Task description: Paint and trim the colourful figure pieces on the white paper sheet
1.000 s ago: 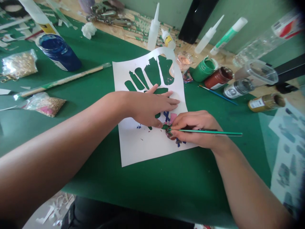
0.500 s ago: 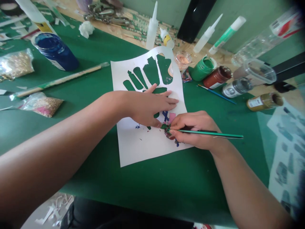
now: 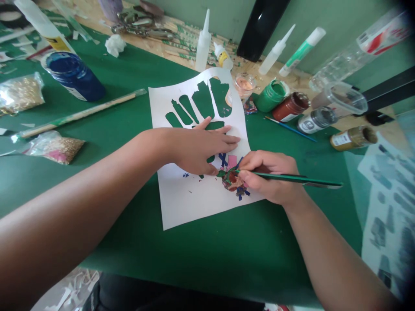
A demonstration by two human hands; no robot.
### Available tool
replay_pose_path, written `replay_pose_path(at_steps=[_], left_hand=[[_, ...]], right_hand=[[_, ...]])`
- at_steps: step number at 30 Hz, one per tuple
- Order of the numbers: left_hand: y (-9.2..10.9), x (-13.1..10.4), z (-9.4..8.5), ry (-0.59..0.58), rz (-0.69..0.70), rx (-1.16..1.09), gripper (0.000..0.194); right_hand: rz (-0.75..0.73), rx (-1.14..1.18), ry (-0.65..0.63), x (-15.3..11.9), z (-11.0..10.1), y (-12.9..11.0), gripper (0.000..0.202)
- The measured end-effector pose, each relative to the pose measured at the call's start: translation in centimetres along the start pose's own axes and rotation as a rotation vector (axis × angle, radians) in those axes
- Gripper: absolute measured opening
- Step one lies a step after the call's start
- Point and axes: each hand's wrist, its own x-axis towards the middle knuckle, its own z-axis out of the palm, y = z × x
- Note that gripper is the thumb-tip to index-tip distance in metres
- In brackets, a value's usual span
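A white sheet of paper [image 3: 184,203] with several cut-out holes lies on the green table, its far right corner curling up. My left hand [image 3: 202,149] is spread flat on the sheet, thumb close to a small painted piece. That piece, a colourful painted shape [image 3: 232,179] in red, green, brown and pink, with blue bits around it, lies right of my thumb. Between thumb and fingers my right hand [image 3: 270,175] pinches a thin green-handled paintbrush [image 3: 292,177]. The handle points right; the tip is at the painted shape, too small to make out clearly.
Open paint jars stand right of the sheet: green [image 3: 272,96], red-brown [image 3: 291,107], grey [image 3: 317,121] and gold [image 3: 353,138]. A blue brush [image 3: 290,129] lies before them. At left are a blue paint jar [image 3: 73,77], a wooden stick [image 3: 81,114] and bead bags [image 3: 58,147].
My right hand and brush have shifted slightly right, uncovering more of the painted shape. My left hand stays spread on the sheet. The whole view has shifted a little.
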Motion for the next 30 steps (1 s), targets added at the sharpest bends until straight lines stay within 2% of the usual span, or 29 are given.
replay_pose_path(at_steps=[2, 7, 11, 13, 15, 18, 22, 26, 30], left_hand=[[-0.2, -0.3, -0.1, 0.018, 0.004, 0.003, 0.07], [-0.5, -1.0, -0.6, 0.076, 0.004, 0.054, 0.056], [-0.1, -0.9, -0.6, 0.034, -0.036, 0.026, 0.059], [0.3, -0.8, -0.5, 0.026, -0.059, 0.018, 0.061], [0.6, -0.8, -0.4, 0.019, -0.083, 0.03, 0.063], [0.9, -0.9, -0.3, 0.022, -0.099, 0.056, 0.065], [0.7, -1.0, -0.3, 0.057, -0.089, 0.072, 0.063], [0.4, -0.8, -0.3, 0.104, -0.07, 0.101, 0.056], [0.1, -0.6, -0.3, 0.052, -0.027, 0.067, 0.069]], right_hand=[[0.013, 0.003, 0.018, -0.3, -0.4, 0.1, 0.009], [-0.007, -0.03, -0.054, -0.3, -0.3, -0.1, 0.008], [0.025, -0.133, 0.062, 0.0, 0.6, -1.5, 0.008], [0.04, -0.22, 0.06, 0.0, 0.8, -2.8, 0.008], [0.02, -0.31, 0.115, -0.1, 0.9, -3.9, 0.009], [0.043, -0.238, 0.199, -0.4, 1.2, -4.7, 0.01], [0.079, -0.205, 0.117, -0.5, 2.5, -3.5, 0.014], [0.144, -0.224, 0.118, -0.6, 3.4, -2.1, 0.017], [0.11, -0.279, 0.131, -0.6, 3.5, -1.9, 0.016]])
